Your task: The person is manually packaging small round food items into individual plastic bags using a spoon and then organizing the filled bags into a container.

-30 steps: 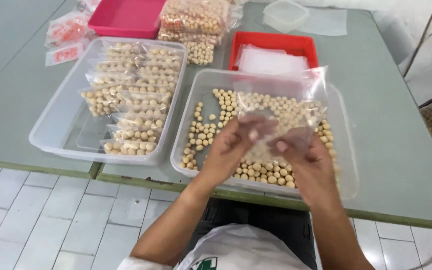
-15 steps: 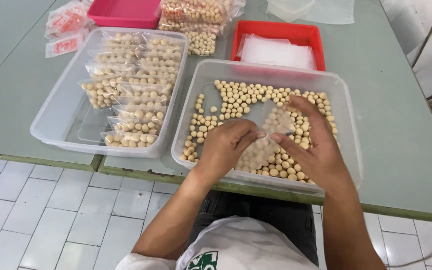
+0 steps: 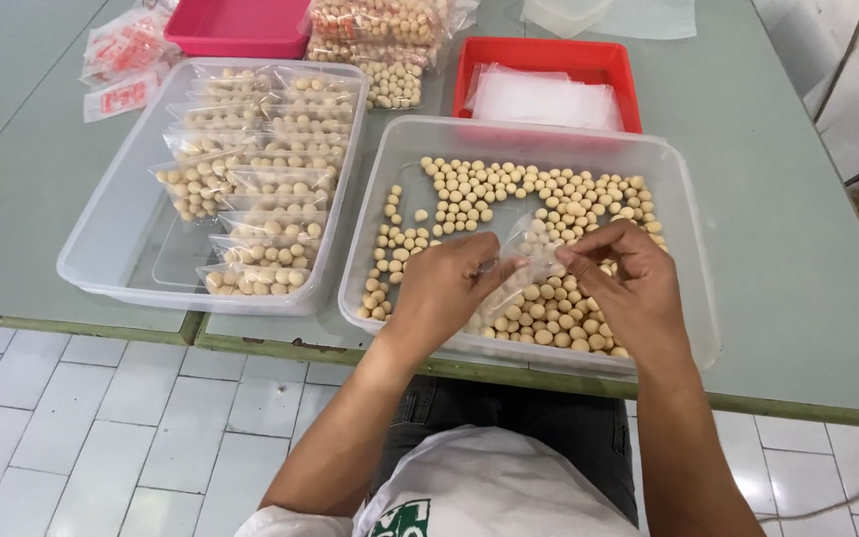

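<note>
While the head view looks down on a clear tub (image 3: 683, 214) of loose pale round balls (image 3: 509, 194), the left hand (image 3: 444, 288) and right hand (image 3: 618, 283) each pinch one edge of a small clear bag (image 3: 531, 251), held between them just above the balls. At ten o'clock from the hands, a second clear tub (image 3: 101, 239) holds filled bags (image 3: 260, 169); at twelve o'clock, a red tray (image 3: 549, 60) holds empty bags (image 3: 544, 99) on the grey-green table (image 3: 797, 249).
</note>
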